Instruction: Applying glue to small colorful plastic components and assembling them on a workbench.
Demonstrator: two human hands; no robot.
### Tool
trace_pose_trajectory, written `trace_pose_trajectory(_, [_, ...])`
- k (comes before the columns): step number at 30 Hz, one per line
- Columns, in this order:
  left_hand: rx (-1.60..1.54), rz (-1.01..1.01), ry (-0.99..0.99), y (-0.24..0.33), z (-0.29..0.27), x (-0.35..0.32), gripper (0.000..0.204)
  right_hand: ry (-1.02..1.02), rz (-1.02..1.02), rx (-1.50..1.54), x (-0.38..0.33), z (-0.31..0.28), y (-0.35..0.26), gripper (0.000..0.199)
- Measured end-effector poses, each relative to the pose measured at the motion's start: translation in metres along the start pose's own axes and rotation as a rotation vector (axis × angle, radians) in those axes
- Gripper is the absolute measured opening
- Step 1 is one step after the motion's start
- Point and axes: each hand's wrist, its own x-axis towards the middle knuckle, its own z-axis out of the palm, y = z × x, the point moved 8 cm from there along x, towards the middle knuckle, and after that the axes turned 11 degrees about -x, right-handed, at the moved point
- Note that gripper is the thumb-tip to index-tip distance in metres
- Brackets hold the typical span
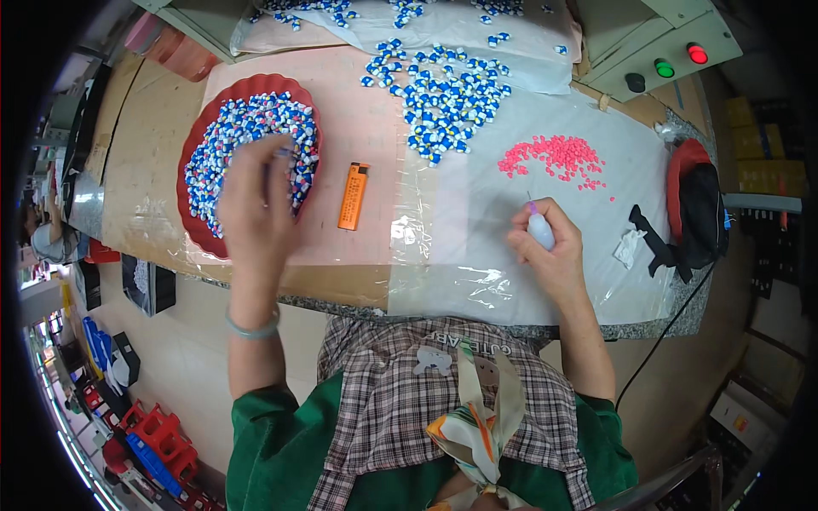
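In the head view, the left hand (256, 200) lay over the red tray (194, 157) of blue-and-white pieces (230, 128) near the surface's left edge, fingers dipped among them; whether its grip held one could not be told. The right hand (550, 247), near the front edge, gripped a small white bottle (540, 230). An orange lighter (354, 196) lay between them, pink bits (558, 157) beyond.
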Motion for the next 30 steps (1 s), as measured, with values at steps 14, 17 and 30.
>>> trace_pose_trajectory(14, [-0.138, 0.358, -0.382, 0.048, 0.124, -0.009, 0.025, 0.012, 0.016, -0.033, -0.008, -0.009, 0.006, 0.012])
trace_pose_trajectory(17, [-0.142, 0.385, -0.451, 0.047, 0.136, -0.013, 0.023, 0.020, -0.004, -0.028, -0.009, -0.011, 0.009, 0.011])
trace_pose_trajectory(30, [-1.235, -0.719, -0.562, 0.029, 0.151, -0.049, 0.013, 0.020, 0.001, 0.337, -0.010, -0.016, -0.005, 0.017])
